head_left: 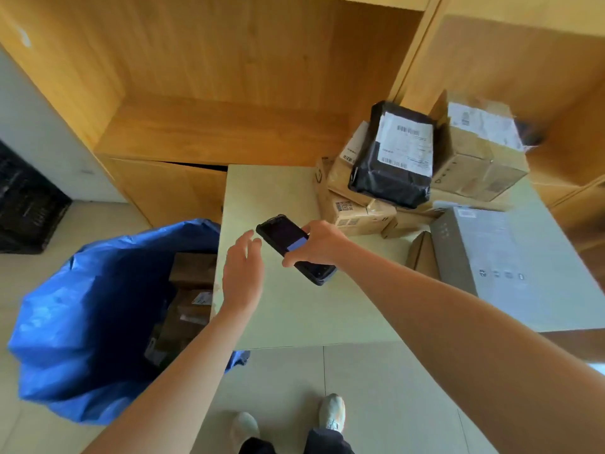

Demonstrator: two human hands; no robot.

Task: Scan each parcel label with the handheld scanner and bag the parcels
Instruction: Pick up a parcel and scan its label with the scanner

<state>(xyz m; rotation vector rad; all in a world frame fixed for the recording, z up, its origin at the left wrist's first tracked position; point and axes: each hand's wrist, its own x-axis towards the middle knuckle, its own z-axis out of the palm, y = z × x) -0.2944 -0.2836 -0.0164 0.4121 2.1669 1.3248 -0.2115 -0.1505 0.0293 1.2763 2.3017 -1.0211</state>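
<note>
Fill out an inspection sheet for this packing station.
Surface: pale table, bare at the near end.
Job's things: scanner above the table; blue bag open beside it, boxes inside; black parcel label up on stacked cartons; grey box at the right.
Clutter: nothing seen.
Hands: right hand grips the scanner; left hand open, holding nothing.
Cables: nothing seen.
Surroundings: wooden shelving behind; tiled floor; black crate far left.
</note>
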